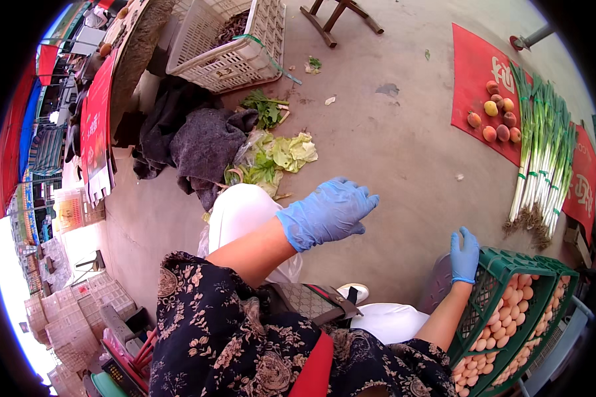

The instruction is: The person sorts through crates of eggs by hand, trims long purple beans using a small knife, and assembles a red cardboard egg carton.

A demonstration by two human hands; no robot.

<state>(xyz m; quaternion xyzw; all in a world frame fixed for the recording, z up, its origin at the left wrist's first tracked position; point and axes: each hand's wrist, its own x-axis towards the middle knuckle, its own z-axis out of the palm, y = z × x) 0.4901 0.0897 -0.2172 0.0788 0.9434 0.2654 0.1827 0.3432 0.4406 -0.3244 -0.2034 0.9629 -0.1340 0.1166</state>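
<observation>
My left hand, in a blue disposable glove, hovers over the concrete floor in front of my knees. Its back faces up and the fingers bend loosely; nothing shows in it, though the palm is hidden. Over at the right, my right hand wears the same kind of glove, thumb and fingers apart and empty. It is beside green plastic crates filled with brown eggs. Whether it touches the crate, I cannot tell. A patterned bag lies at my lap, between white trouser legs.
Loose lettuce leaves and dark cloth lie on the floor, near a white plastic crate. Several peaches sit on a red sheet, with bundled leeks alongside. Wooden legs stand at the top.
</observation>
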